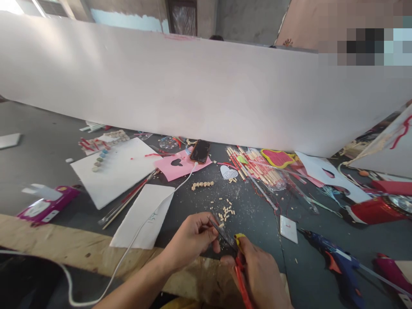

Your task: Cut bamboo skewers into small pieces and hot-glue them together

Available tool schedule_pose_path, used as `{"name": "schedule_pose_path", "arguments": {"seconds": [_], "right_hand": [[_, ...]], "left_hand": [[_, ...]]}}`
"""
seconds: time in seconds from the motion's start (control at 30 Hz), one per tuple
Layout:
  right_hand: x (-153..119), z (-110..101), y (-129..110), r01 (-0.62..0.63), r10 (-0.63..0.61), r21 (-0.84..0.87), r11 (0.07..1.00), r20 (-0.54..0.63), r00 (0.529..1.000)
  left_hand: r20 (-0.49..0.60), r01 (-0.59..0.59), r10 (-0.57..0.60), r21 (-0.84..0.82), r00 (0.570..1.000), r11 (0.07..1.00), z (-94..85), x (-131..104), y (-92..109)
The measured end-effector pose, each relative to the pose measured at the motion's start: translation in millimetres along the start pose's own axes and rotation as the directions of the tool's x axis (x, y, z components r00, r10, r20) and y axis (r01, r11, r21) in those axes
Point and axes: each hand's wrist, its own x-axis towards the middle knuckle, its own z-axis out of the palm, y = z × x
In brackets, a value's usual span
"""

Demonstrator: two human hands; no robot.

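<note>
My right hand (257, 270) grips scissors (240, 274) with red and yellow handles. Their dark blades point up and left toward my left hand (198, 234), whose thumb and fingers are pinched together beside the tips. Whatever the pinch holds is too small or hidden to name. A short pale wooden piece (221, 225) shows right by the blades. Just beyond both hands lie several more cut wooden bits (228, 210), with fine crumbs around them. Farther off is a row of small pale pieces stuck together (202, 185).
A phone (200, 152) on pink paper (170, 168) trails a white cable (138, 234) across the left side. Bundled sticks (257, 165) lie at the back right. A blue glue gun (337, 262) rests right of my hand. A white board (193, 90) stands behind.
</note>
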Motion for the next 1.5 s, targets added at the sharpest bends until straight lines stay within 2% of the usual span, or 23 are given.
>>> {"name": "schedule_pose_path", "arguments": {"seconds": [0.1, 0.23, 0.33, 0.37, 0.43, 0.5, 0.57, 0.63, 0.67, 0.73, 0.8, 0.83, 0.9, 0.97, 1.07, 1.13, 1.2, 1.3, 1.4, 1.47, 1.5], "right_hand": [[1, 2, 2, -0.017, 0.018, 0.019, 1.0, -0.015, 1.0], [1, 1, 1, -0.03, 0.031, 0.01, 0.999, -0.03, 0.999], [1, -2, -2, -0.054, 0.054, -0.019, 0.998, -0.008, 0.999], [2, -3, -3, -0.06, 0.06, -0.027, 0.998, 0.0, 0.998], [2, -4, -3, -0.054, 0.054, -0.033, 0.998, 0.014, 0.998], [1, -3, -3, -0.032, 0.032, -0.028, 0.999, 0.007, 0.999], [1, -2, -2, -0.004, 0.003, -0.014, 1.0, -0.013, 1.0], [0, -2, -2, 0.009, -0.009, -0.001, 1.0, -0.028, 1.0], [0, -1, -2, 0.008, -0.008, 0.005, 1.0, -0.025, 1.0], [0, -2, -3, -0.013, 0.014, 0.012, 1.0, -0.014, 1.0], [0, -2, -4, -0.04, 0.039, 0.013, 0.999, 0.001, 0.999], [0, -3, -4, -0.043, 0.043, 0.017, 0.999, 0.006, 0.999], [0, -3, -5, -0.045, 0.045, 0.029, 0.999, 0.0, 0.999], [-1, -4, -4, -0.045, 0.045, 0.046, 0.998, -0.018, 0.999], [-1, -3, -3, -0.054, 0.055, 0.044, 0.998, -0.034, 0.998], [-1, -1, -2, -0.053, 0.054, 0.028, 0.998, -0.029, 0.998], [-1, 2, -3, -0.04, 0.041, 0.031, 0.999, -0.03, 0.999], [-1, 7, -7, 0.014, -0.008, 0.093, 0.996, -0.063, 0.998], [-1, 11, -9, 0.11, -0.091, 0.179, 0.978, -0.112, 0.99], [0, 12, -9, 0.153, -0.129, 0.201, 0.968, -0.129, 0.983], [1, 11, -9, 0.149, -0.125, 0.191, 0.97, -0.132, 0.983]], "left_hand": [[-0.084, -0.055, 0.07, 0.16, 0.994, 0.986, 3.1, -2, -1], [-0.188, -0.115, 0.192, 0.357, 0.963, 0.927, 7.1, -3, -3], [-0.201, -0.157, 0.246, 0.376, 0.948, 0.913, 7.5, -3, -3], [-0.183, -0.168, 0.238, 0.334, 0.954, 0.927, 6.7, -2, -3], [-0.118, -0.132, 0.151, 0.16, 0.981, 0.978, 3.5, 0, -4], [-0.003, -0.001, 0.001, -0.081, 1.0, 0.997, -0.8, 2, -6], [0.117, 0.153, -0.126, -0.26, 0.985, 0.953, -4.6, 4, -8], [0.163, 0.216, -0.17, -0.323, 0.972, 0.921, -5.9, 5, -9], [0.146, 0.199, -0.16, -0.315, 0.976, 0.928, -5.5, 5, -9], [0.057, 0.086, -0.076, -0.214, 0.996, 0.973, -2.6, 3, -7], [-0.06, -0.068, 0.07, 0.039, 0.996, 0.997, 1.9, 0, -4], [-0.111, -0.129, 0.154, 0.207, 0.982, 0.97, 4.2, -3, -2], [-0.159, -0.173, 0.292, 0.516, 0.943, 0.839, 7.8, -7, 1], [-0.151, -0.172, 0.367, 0.681, 0.918, 0.711, 9.8, -11, 1], [-0.119, -0.196, 0.421, 0.75, 0.899, 0.631, 10.3, -12, -2], [-0.1, -0.224, 0.487, 0.796, 0.868, 0.562, 10.8, -11, -6], [-0.075, -0.251, 0.602, 0.863, 0.795, 0.439, 12.2, -10, -9], [-0.01, -0.294, 0.752, 0.917, 0.659, 0.27, 14.6, -9, -10], [0.031, -0.366, 0.81, 0.902, 0.586, 0.231, 14.8, -9, -7], [0.035, -0.398, 0.821, 0.886, 0.57, 0.238, 13.7, -10, -5], [0.034, -0.396, 0.818, 0.886, 0.574, 0.242, 13.1, -10, -6]]}}
